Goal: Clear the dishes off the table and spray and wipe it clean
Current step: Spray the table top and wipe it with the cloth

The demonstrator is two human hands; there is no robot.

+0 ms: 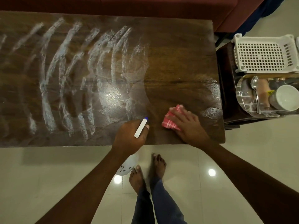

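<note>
Standing barefoot on the pale tiled floor, a person is leaning over the near edge of a dark wooden table. The left hand is gripping a white spray bottle closed-fisted, nozzle pointing onto the tabletop; the bottle's body is hanging below the table edge, mostly hidden by the wrist, its label too small to read. Just beside it, the right hand is pressing flat, fingers spread, on a red checked cloth lying on the wood, partly covering it. Farther out, whitish curved smear streaks are covering the left and middle of the tabletop. Beyond the table's right end, a side stand is carrying a clear tray holding a spoon and a white cup, cut off by the frame, and behind it a white perforated basket.
</note>
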